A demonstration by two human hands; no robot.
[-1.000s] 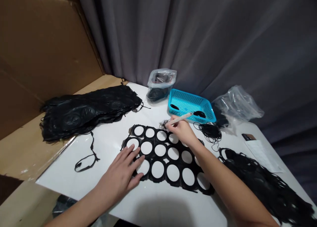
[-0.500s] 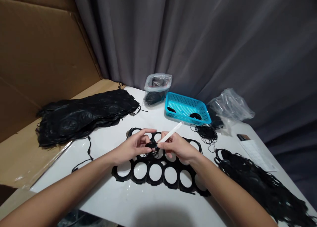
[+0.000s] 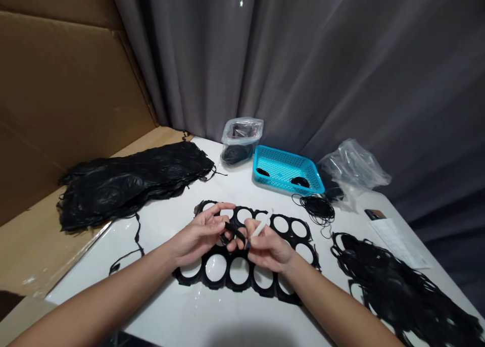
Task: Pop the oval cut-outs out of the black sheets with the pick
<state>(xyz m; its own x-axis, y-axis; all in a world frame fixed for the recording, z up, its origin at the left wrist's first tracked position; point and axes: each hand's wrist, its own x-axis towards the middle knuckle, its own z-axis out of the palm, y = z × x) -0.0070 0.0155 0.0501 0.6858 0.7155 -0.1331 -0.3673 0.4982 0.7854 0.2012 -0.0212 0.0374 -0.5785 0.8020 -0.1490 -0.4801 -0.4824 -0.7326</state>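
Note:
My left hand point(image 3: 202, 234) pinches a small bundle of thin black rubber rings point(image 3: 235, 231) between thumb and fingers. The bundle is turned nearly edge-on and reaches across to the fingertips of my right hand point(image 3: 270, 246). That hand is closed around a slim white pen-like tool point(image 3: 261, 225), its pale end pointing up and away from me and a dark blue tip low by the fingers. Whether the tip touches the rings, I cannot tell. Beneath both hands, a black rubber sheet with rows of round holes point(image 3: 227, 266) lies on the white table point(image 3: 182, 311).
A stack of black sheets point(image 3: 132, 180) lies at left beside cardboard point(image 3: 68, 94). Behind are a clear bag of black rings point(image 3: 240, 140) and a blue basket point(image 3: 288, 160) holding ring bundles. At right lie loose rings point(image 3: 318, 209), a plastic bag point(image 3: 354, 162), paper point(image 3: 397, 241) and tangled black scraps point(image 3: 409, 286).
The ring bundle has turned from flatter to nearly edge-on between my hands. My right hand has rotated and dropped slightly, with the white tool now lower. The view has shifted slightly upward.

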